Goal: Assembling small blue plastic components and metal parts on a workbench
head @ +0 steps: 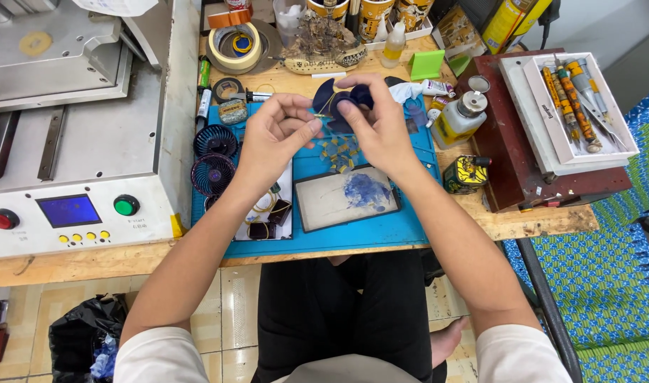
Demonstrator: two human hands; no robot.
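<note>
Around the work lies a blue silicone mat (402, 227) on a wooden bench, crowded on all sides. At nine o'clock from the hands stand two round dark-blue fan grilles (214, 157); at twelve o'clock sits a wide roll of cream tape (236, 46); at three o'clock a clear pump bottle of yellow liquid (457, 117); at six o'clock a small framed plate smeared with blue (347, 196). A grey machine with a blue screen (69, 211) fills the nine o'clock side. The left hand (271, 138) and right hand (381, 128) meet above the mat, fingers pinched closed on a small dark-blue fan blade part with thin wire (338, 99), held between both at the mat's twelve o'clock edge.
</note>
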